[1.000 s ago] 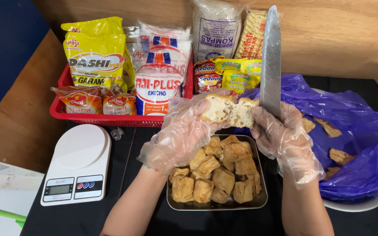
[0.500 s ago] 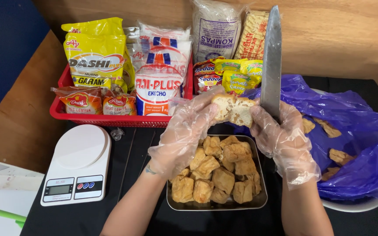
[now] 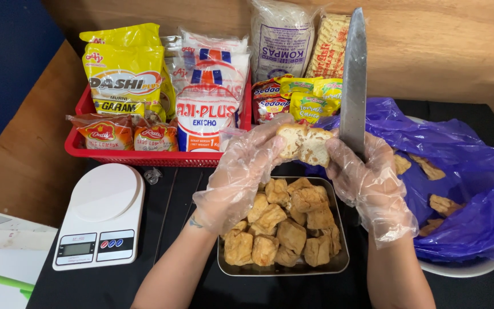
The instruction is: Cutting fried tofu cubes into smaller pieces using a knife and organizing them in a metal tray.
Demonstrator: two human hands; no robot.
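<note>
Golden-brown tofu piece [image 3: 306, 144] sits between our two gloved hands, pinched from both sides: left hand [image 3: 241, 174] closed on its left end, right hand [image 3: 370, 182] on its right end, thumbs on top. We see its pale cut face turned toward us; its long axis runs left-right, roughly level, spanning the gap between the fingertips. Our right hand also clamps a knife [image 3: 354, 80] against the palm, blade standing near-vertical, tip up and away from us, flat side facing us, just right of the tofu piece. Both hands are close together, held above a steel tray [image 3: 338, 264] filled with more fried tofu [image 3: 284, 226], directly below the hands. Right of the right hand: a purple plastic bag [image 3: 475, 183] draped in a white bowl [image 3: 464, 269], a few scraps inside. Left of the left hand: a white kitchen scale [image 3: 101, 214]. Beyond the hands: a red basket [image 3: 144, 155] packed with seasoning packets.
</note>
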